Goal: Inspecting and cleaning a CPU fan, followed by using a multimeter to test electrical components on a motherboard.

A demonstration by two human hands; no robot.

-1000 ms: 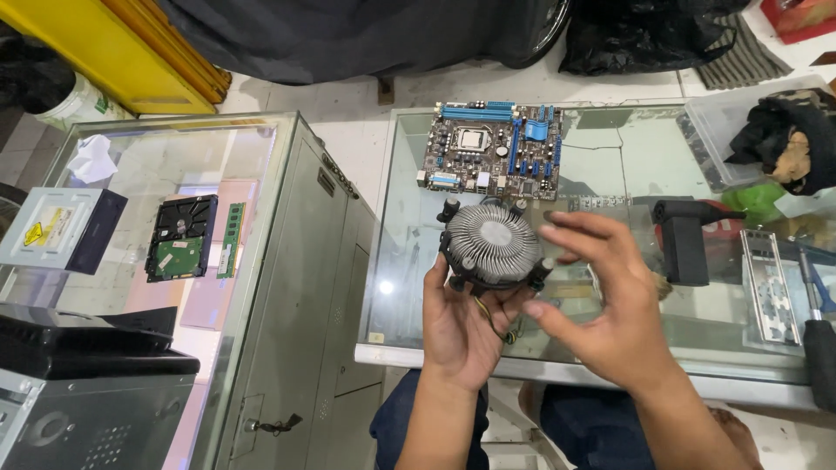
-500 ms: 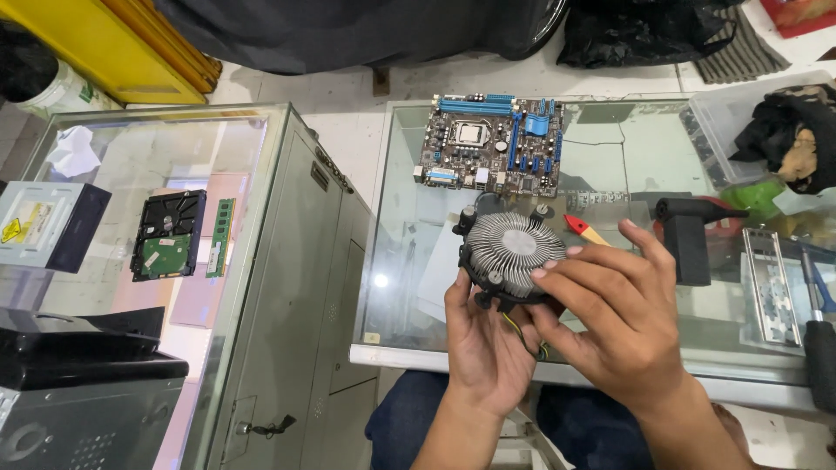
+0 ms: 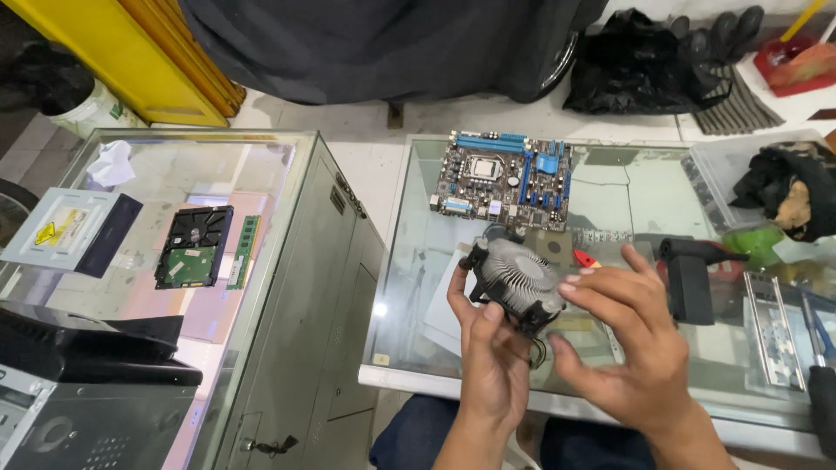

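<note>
Left hand [image 3: 492,357] fingers grip the cooler [image 3: 518,278]; right hand [image 3: 631,335] fingers, spread wide, steady its rim. Best kept level, just near-side of the motherboard [image 3: 505,170].

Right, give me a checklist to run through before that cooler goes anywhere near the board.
1. Cooler held firmly: ok, left hand grips it from below and right hand touches its rim with its fingertips.
2. Motherboard lying flat on the glass table: ok.
3. Socket free of objects: ok, nothing rests on it.
4. Cooler cable out of the way: cannot tell, it dangles beneath the hands.
5. Mounting legs intact: cannot tell, partly hidden.
</note>
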